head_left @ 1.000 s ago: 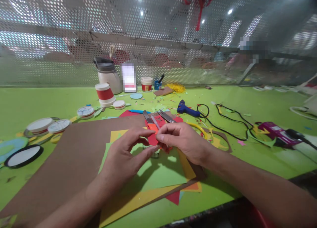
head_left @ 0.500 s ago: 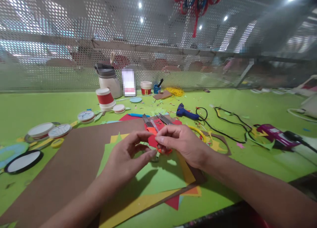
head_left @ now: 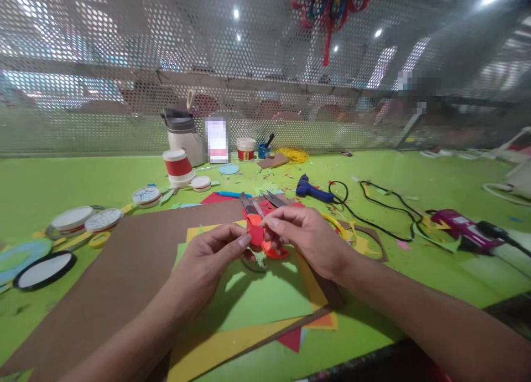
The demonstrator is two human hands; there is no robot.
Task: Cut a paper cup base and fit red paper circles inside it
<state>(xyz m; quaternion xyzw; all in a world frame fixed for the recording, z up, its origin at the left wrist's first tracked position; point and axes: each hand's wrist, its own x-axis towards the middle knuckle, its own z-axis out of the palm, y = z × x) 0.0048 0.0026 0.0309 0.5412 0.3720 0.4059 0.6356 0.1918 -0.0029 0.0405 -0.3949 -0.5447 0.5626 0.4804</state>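
Note:
A small red paper circle [head_left: 256, 236] is held up over the light green sheet [head_left: 265, 302]. My left hand [head_left: 215, 254] is closed, its thumb and forefinger pinching the circle's left edge. From the other side my right hand [head_left: 309, 235] is closed too, with thumb and forefinger pinched at the circle's upper right edge; its other fingers curl below. Just behind the hands lie scissors with orange handles [head_left: 276, 253], a cutter knife [head_left: 248, 204] and red paper scraps. Under my fingers a clear round thing [head_left: 254, 264] is partly hidden.
Brown board [head_left: 136, 260] and yellow sheets [head_left: 215, 349] lie beneath the green one. A blue glue gun [head_left: 313, 189] with a looping black cord and a purple power strip [head_left: 462, 227] are at right. Round tins [head_left: 103, 220], a jug [head_left: 185, 138] and a phone [head_left: 217, 140] stand left and behind.
My left hand's thumb and forefinger have closed on the red circle, which has turned its flat face towards me. The right hand has stayed nearly in place.

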